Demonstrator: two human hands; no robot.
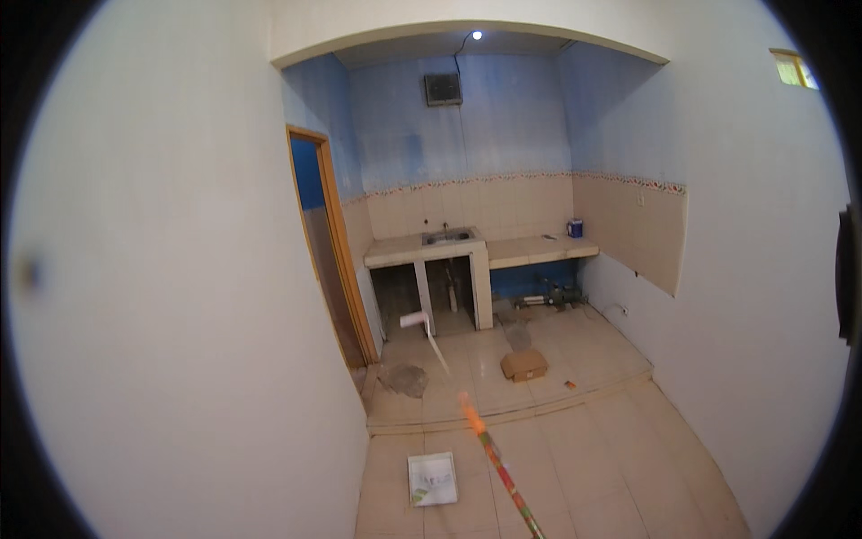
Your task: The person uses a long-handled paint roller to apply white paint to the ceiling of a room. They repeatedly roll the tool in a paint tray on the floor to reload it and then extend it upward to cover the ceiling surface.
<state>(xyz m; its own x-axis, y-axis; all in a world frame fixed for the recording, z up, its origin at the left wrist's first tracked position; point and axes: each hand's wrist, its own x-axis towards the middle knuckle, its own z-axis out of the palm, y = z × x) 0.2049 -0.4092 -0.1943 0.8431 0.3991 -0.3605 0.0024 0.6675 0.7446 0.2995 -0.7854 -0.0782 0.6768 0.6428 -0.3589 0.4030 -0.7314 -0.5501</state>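
Neither of my hands shows in the head view. A long pole (508, 481) with a red and green pattern rises from the lower edge, right of the middle. At its far end is a paint roller (414, 319), with a pale pinkish sleeve and an orange handle blurred by motion. The roller's sleeve appears in front of the counter's lower openings; whether it touches anything I cannot tell. What grips the pole is out of sight. On the lower floor, left of the pole, lies a square white paint tray (433, 479) with pale paint in it.
A low step (512, 418) crosses the tiled floor. Beyond it lie a cardboard box (524, 366) and a grey crumpled sheet (403, 380). The tiled counter (534, 251) holds a sink (449, 236) and a blue can (576, 228). An orange-framed doorway (332, 242) stands left; a pump (566, 294) sits underneath.
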